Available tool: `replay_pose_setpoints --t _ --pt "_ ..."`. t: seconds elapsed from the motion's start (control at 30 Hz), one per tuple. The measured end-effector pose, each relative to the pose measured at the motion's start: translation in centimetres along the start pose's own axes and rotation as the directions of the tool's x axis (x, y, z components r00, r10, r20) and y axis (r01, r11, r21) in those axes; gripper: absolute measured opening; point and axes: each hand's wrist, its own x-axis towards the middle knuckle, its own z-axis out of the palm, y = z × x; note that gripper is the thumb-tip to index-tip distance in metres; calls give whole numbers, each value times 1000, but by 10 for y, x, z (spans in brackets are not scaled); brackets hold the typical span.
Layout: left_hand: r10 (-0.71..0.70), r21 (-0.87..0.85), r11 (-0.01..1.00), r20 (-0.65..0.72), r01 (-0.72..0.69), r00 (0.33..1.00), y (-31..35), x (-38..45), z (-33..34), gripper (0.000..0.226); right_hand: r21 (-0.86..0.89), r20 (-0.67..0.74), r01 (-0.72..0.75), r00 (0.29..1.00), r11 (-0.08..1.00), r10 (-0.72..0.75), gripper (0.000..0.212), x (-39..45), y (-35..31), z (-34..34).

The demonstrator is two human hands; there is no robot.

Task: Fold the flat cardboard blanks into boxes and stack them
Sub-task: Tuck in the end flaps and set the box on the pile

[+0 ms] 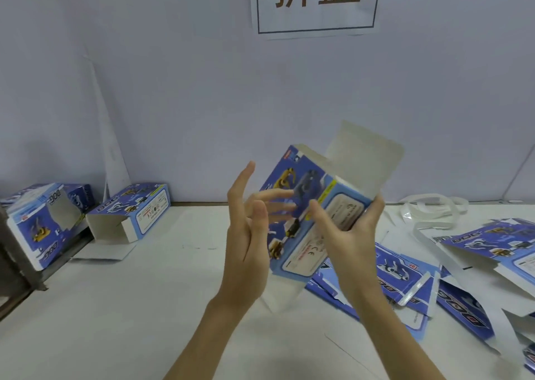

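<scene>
1. Above the white table [173, 307], the right hand [347, 243] grips a half-formed blue printed cardboard box [304, 220], its plain white top flap [364, 159] standing open.
2. Left hand [249, 235] is beside the box, fingers spread, blurred, holding nothing.
3. Flat glossy blanks [405, 281] lie scattered at right.
4. Two folded boxes [130, 212] rest far left.

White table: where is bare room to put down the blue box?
Bare white table lies left of the left hand, in front of the folded blue cardboard boxes. The right side is crowded with flat blue cardboard blanks.
</scene>
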Motion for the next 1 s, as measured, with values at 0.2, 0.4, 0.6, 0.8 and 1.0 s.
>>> replay_pose_setpoints --t 0.2,0.4,0.6,0.8,1.0 --pt "-221 384 892 -93 240 971 -13 12 -23 63 96 330 -308 907 947 261 89 30 0 -42" --pt "-499 -4 853 293 523 816 -15 13 -34 57 210 461 -402 844 891 273 77 28 13 -41" --pt "-404 -247 868 149 430 903 -13 13 -37 34 210 498 -359 840 910 216 79 16 6 -23" --pt "-353 -236 914 -64 329 933 -5 11 -31 35 154 465 -215 877 965 121 36 -4 -1 -1" --pt "-353 -348 883 -54 314 934 16 15 -26 24 139 277 -123 957 983 81 31 -9 -21 3"
